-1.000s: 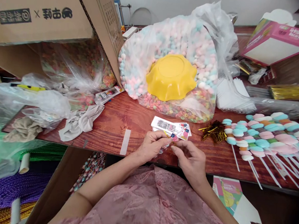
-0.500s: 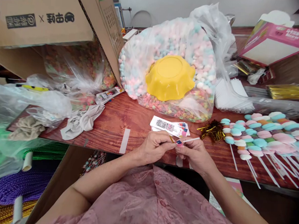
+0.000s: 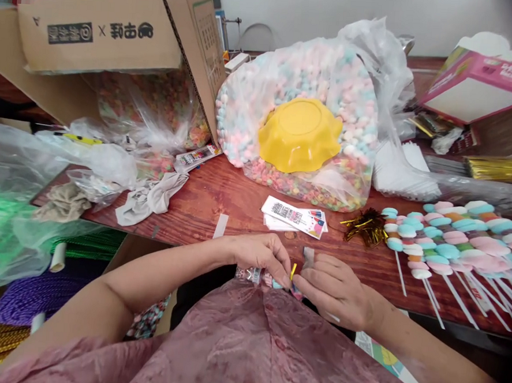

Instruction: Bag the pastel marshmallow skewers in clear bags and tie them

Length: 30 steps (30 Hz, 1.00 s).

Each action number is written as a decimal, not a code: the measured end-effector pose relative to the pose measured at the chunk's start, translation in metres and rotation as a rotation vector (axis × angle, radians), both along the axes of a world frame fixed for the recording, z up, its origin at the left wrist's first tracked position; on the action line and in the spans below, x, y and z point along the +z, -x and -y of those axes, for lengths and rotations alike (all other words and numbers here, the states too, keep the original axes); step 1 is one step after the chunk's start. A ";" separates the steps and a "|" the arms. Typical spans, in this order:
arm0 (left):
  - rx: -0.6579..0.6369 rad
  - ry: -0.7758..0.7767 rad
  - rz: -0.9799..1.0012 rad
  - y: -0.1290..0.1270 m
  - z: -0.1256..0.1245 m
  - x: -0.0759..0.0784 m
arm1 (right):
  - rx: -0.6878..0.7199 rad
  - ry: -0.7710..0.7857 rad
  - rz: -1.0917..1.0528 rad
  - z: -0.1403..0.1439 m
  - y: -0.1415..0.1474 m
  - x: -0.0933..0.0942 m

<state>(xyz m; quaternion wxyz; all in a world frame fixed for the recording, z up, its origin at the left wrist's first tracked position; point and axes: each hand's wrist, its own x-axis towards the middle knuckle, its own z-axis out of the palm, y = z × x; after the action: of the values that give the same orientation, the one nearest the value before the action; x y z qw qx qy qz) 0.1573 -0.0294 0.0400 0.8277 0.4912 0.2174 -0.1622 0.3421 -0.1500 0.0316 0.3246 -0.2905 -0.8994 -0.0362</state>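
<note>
My left hand (image 3: 260, 256) and my right hand (image 3: 334, 289) meet at the table's front edge, just above my pink blouse. Between their fingertips they pinch a small wrapped candy stick (image 3: 272, 280) with a yellow twist tie (image 3: 293, 270) standing up from it. Most of the stick is hidden behind the fingers. A short stack of printed label cards (image 3: 295, 217) lies on the wood just beyond my hands. A loose bundle of gold twist ties (image 3: 365, 226) lies to the right of the cards.
Several marshmallow skewers (image 3: 448, 238) lie at the right. Behind the cards stands a big plastic bag of pastel candy (image 3: 298, 67) with a yellow bowl (image 3: 301, 135) upside down on it. A cardboard box (image 3: 118, 33) holds another candy bag at the left.
Both hands drew back from over the table toward my body and lower. The white stick that showed between them is now hidden, and the yellow tie stands up between the fingertips.
</note>
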 end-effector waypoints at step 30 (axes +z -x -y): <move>0.014 -1.260 0.415 0.008 -0.027 0.082 | -0.222 -0.058 0.198 -0.015 0.011 0.026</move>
<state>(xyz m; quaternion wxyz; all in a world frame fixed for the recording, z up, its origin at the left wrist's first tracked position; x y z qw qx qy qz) 0.1494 -0.0022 0.1215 0.4081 0.9009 0.1098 0.0991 0.3308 -0.1353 0.0572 0.2366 -0.3736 -0.8879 -0.1265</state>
